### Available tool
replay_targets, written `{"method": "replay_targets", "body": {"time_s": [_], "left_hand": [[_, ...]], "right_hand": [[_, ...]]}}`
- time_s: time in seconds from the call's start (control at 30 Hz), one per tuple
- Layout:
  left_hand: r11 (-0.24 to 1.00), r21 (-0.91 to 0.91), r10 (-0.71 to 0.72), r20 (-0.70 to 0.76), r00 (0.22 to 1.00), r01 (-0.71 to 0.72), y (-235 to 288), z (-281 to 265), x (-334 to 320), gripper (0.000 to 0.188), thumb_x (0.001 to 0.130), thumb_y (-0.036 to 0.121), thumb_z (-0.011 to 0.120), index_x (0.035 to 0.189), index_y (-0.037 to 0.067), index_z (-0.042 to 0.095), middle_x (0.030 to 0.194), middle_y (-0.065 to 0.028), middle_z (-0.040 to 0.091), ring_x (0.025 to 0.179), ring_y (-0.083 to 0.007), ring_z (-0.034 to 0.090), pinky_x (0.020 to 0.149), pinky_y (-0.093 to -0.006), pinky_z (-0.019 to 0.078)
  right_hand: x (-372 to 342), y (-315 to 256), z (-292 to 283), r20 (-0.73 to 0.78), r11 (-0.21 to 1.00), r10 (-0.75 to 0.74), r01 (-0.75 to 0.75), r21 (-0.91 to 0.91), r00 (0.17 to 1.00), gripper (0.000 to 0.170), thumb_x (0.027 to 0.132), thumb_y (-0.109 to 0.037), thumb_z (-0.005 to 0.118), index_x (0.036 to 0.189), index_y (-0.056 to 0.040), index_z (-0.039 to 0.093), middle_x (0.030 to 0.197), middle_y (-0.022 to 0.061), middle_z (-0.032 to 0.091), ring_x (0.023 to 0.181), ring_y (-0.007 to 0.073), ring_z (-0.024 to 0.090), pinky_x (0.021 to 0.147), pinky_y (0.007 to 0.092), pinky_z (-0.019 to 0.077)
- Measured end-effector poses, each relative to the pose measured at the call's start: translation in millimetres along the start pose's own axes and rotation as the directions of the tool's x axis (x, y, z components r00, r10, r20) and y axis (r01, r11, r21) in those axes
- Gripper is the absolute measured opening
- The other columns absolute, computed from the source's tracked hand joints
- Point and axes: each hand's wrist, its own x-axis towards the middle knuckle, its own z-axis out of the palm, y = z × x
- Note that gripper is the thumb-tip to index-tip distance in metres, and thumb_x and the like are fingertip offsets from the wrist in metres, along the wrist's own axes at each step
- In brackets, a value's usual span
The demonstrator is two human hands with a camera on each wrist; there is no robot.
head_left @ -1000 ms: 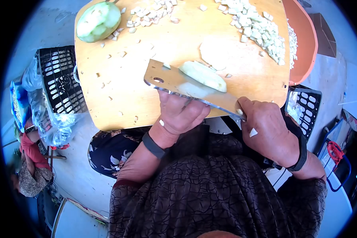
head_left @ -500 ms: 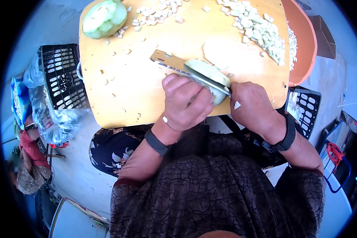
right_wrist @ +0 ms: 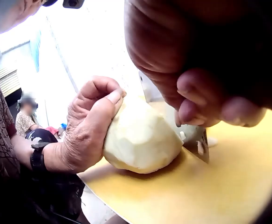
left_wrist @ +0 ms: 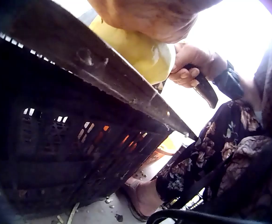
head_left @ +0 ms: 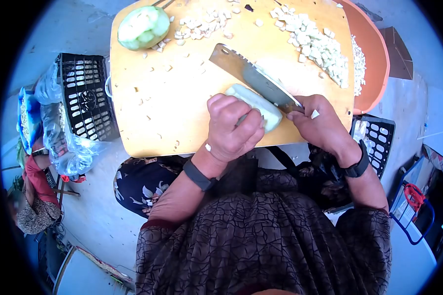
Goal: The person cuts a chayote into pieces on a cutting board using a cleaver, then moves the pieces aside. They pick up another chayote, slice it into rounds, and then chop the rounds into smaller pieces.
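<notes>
My left hand (head_left: 234,129) grips a peeled pale-green vegetable (head_left: 262,112) near the front edge of the wooden board (head_left: 182,103). In the right wrist view, the left thumb and fingers hold the vegetable (right_wrist: 143,140) from its left side. My right hand (head_left: 325,123) is curled round the handle of a wide cleaver (head_left: 251,73), whose blade lies slanted just beyond the vegetable. A thin piece shows partly behind the blade. The handle end (left_wrist: 205,91) sticks out below the right hand in the left wrist view.
Another peeled vegetable (head_left: 143,28) lies at the board's back left. Diced pieces (head_left: 315,44) are heaped at the back right, with smaller bits (head_left: 202,27) near the back edge. An orange basin (head_left: 379,69) stands right; black crates (head_left: 86,98) flank the board. A person (head_left: 37,201) sits at left.
The cleaver has moved from over the vegetable to its far side, with the right hand following. The slice beside the blade is now mostly hidden. The left hand stays on the vegetable since the half-second-old frame.
</notes>
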Motion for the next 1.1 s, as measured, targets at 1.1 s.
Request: {"method": "replay_targets", "body": {"time_s": [1.1], "left_hand": [[0.696, -0.366, -0.582, 0.216, 0.784, 0.617, 10, 15, -59, 0.036, 0.077, 0.027, 0.075, 0.111, 0.018, 0.066, 0.108, -0.0046, 0.066, 0.098, -0.0321, 0.064, 0.087, -0.0478, 0.0484]], "right_hand": [[-89, -33, -30, 0.012, 0.921, -0.351, 0.348, -0.177, 0.936, 0.041, 0.071, 0.009, 0.060, 0.111, 0.0071, 0.059, 0.076, 0.0198, 0.061, 0.069, 0.0365, 0.062, 0.061, 0.0408, 0.0476]]}}
